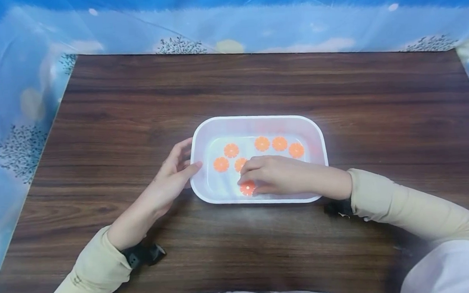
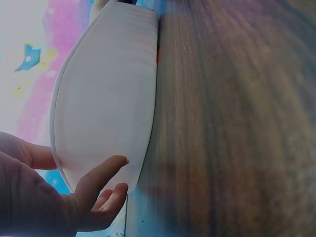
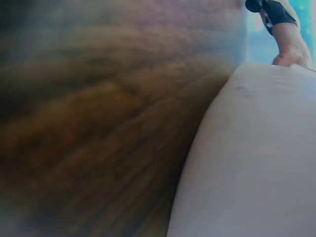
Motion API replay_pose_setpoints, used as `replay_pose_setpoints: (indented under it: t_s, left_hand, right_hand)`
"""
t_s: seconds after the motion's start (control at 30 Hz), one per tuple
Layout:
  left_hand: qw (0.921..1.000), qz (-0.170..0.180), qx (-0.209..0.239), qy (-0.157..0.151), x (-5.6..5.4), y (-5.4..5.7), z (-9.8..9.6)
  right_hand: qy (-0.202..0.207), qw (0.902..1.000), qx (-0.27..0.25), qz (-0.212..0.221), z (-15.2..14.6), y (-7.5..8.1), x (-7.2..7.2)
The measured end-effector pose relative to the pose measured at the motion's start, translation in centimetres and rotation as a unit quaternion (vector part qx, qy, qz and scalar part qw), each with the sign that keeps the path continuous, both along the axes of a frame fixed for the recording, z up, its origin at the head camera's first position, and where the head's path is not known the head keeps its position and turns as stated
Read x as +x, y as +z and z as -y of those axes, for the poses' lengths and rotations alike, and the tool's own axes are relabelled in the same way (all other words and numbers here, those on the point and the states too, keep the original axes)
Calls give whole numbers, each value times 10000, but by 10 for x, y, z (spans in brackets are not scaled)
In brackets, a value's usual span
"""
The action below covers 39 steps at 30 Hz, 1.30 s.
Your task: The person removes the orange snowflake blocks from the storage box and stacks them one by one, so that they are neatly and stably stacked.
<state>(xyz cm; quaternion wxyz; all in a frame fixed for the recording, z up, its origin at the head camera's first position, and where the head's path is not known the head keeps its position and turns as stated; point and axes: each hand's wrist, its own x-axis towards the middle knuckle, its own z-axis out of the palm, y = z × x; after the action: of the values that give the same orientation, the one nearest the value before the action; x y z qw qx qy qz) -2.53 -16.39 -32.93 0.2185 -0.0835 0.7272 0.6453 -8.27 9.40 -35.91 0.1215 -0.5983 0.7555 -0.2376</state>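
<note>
A white plastic tub (image 1: pixel 257 120) with rounded corners sits on the table, holding several flat round orange pieces (image 1: pixel 262 144) that look like citrus slices. My left hand (image 1: pixel 174 169) grips the tub's left end, thumb over the rim and fingers against the outer wall; the left wrist view shows the same left hand (image 2: pixel 94 192) on that wall. Reaching over the right rim, my right hand (image 1: pixel 277 175) pinches a redder citrus-slice piece (image 1: pixel 247 188) near the front of the tub. Its fingers partly cover another slice (image 1: pixel 240 165). The right wrist view shows mainly the tub's outer wall (image 3: pixel 256 158).
The dark wood-grain table (image 1: pixel 138 94) extends on all sides of the tub. Blue patterned cloth (image 1: pixel 253 27) hangs behind the table and along its left side. A black wrist strap (image 1: pixel 142 255) is on the left forearm, and another dark one (image 1: pixel 337 207) on the right.
</note>
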Motion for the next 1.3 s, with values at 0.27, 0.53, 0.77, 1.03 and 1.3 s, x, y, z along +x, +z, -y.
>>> replay_pose_setpoints:
  t_s: [0.27, 0.53, 0.77, 1.03, 1.3]
  left_hand:
    - [9999, 110, 71, -67, -1, 1, 3]
    - [9998, 159, 62, -93, 1, 2, 8]
    - [9997, 137, 127, -149, -2, 2, 7]
    - [9997, 138, 96, -192, -4, 3, 5]
    - [9998, 113, 60, -129, -2, 1, 6]
  right_hand:
    - [14, 9999, 114, 90, 3, 0, -1]
    - [-120, 9985, 519, 149, 8, 4, 0]
    - [-267, 9974, 611, 288, 8, 3, -1]
    - [-274, 9979, 391, 448, 2, 3, 3]
    - [-191, 9987, 432, -205, 3, 5, 5]
